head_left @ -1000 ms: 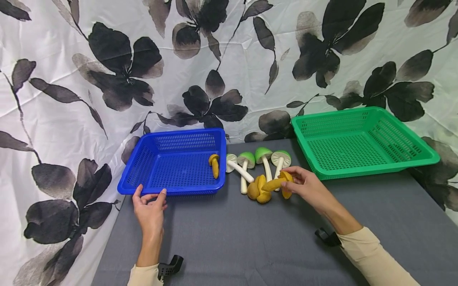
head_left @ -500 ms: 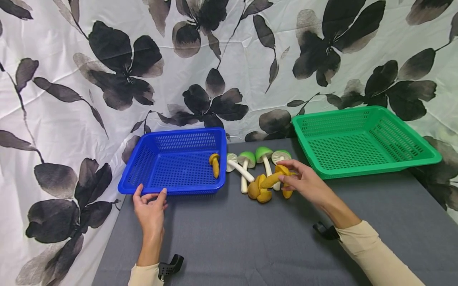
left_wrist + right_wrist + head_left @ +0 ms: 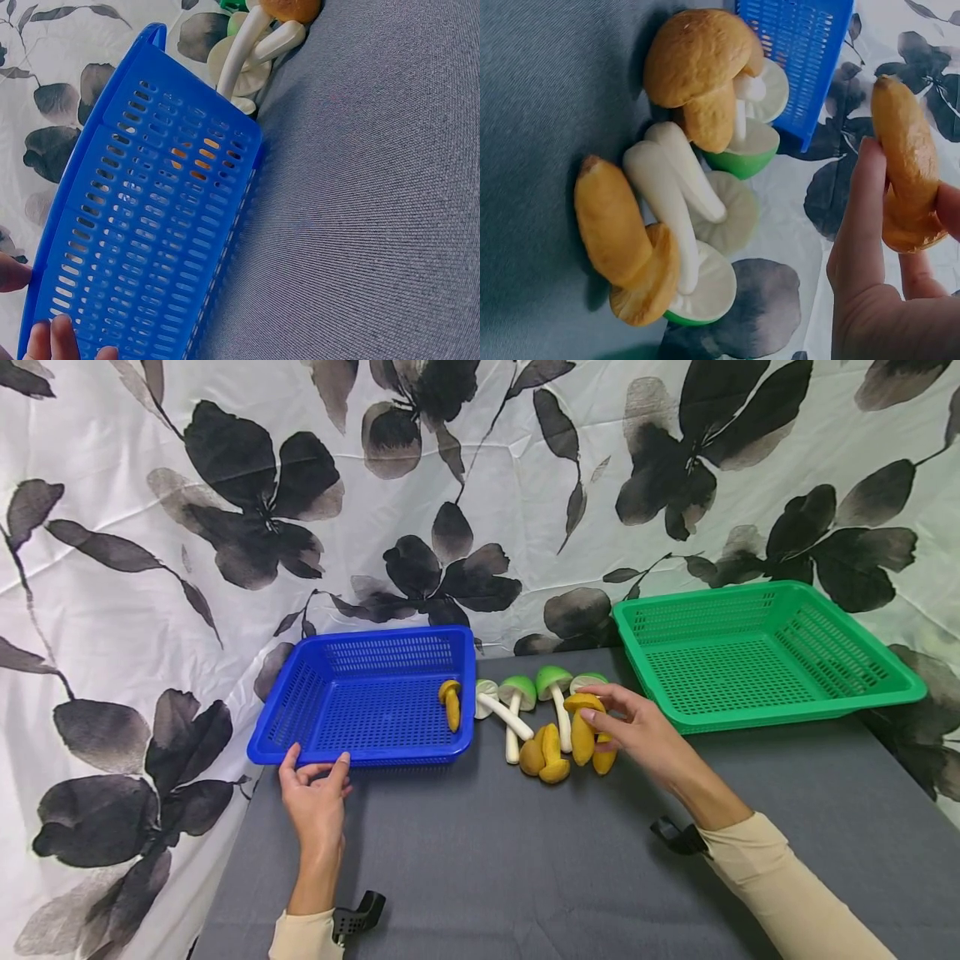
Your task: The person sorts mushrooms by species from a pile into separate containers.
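Observation:
My right hand [image 3: 648,739] pinches a yellow-brown toy mushroom [image 3: 582,742] between thumb and fingers, raised over the table with its cap upward. In the right wrist view the held mushroom [image 3: 911,142] is well above the others. Beneath it lie further yellow-brown mushrooms [image 3: 553,758], one partly hidden by the hand. Several green-capped mushrooms [image 3: 516,695] with white stems lie just behind. At the left, my left hand [image 3: 315,797] holds the front rim of the blue basket [image 3: 360,758], its fingertips [image 3: 64,341] against the outer wall. One yellow-brown mushroom [image 3: 452,706] lies inside that basket.
A green basket [image 3: 757,714] stands at the back right with nothing seen in it. Grey cloth [image 3: 487,860] covers the table. A flower-patterned curtain [image 3: 525,485] hangs directly behind both baskets.
My right hand has lifted its mushroom slightly and turned it from lying sideways to upright, cap on top. The left hand and both baskets stay put.

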`<action>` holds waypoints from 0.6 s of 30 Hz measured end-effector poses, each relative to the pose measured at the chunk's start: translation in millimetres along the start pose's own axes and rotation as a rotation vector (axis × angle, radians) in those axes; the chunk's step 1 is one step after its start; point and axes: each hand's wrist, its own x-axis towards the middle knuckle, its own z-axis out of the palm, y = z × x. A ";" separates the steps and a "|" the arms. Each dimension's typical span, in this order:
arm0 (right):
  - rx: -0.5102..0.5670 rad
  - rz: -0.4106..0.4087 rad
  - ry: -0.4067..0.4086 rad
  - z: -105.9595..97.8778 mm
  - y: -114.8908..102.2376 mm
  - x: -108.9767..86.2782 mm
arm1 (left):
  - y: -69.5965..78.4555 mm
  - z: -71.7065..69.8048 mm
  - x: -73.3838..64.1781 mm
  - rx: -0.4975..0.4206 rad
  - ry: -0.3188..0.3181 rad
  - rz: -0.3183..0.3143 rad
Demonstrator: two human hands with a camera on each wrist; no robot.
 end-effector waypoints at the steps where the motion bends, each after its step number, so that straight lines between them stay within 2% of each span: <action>1: 0.008 0.006 -0.003 0.0 -0.7 0.3 | 0.0 -0.1 0.0 0.001 0.000 -0.001; 10: 0.081 0.024 -0.049 -0.2 -6.3 6.2 | -0.2 0.2 0.3 -0.001 0.002 -0.004; 18: 0.105 0.039 -0.056 -0.9 -12.8 12.4 | 1.0 0.8 -0.5 0.005 0.009 0.005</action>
